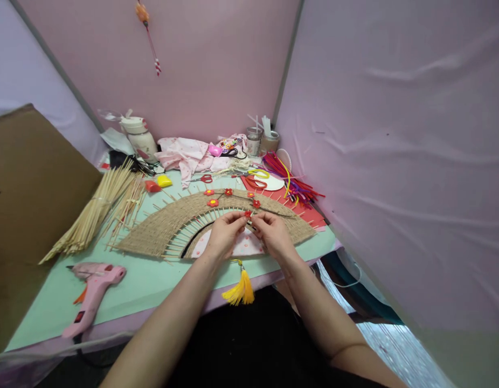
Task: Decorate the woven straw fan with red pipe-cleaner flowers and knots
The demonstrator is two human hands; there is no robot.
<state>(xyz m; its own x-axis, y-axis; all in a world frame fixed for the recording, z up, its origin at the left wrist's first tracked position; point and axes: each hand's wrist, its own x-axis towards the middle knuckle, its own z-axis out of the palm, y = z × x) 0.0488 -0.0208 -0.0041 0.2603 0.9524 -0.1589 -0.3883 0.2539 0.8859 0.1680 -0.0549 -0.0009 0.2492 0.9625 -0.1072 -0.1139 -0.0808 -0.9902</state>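
A small red flower (248, 214) is pinched between the fingertips of my left hand (226, 231) and my right hand (272, 230). Both hands are over the middle of a fan (152, 229) made of twine woven on thin sticks. Several red and coral flowers with yellow centres, such as one coral flower (213, 203), sit along a dark twig line on its upper band. Dotted pink-white fabric (249, 245) covers part of the inner section, partly hidden by my hands. From the fan's lower edge hangs a yellow tassel (240, 288).
A pink glue gun (94, 291) lies at the front left. Bundled sticks (96, 210) lie beside a cardboard sheet (35, 205). Behind the fan are red-handled scissors (206, 178), crumpled fabric (182, 153), a white bottle (139, 137) and colourful pipe cleaners (279, 167).
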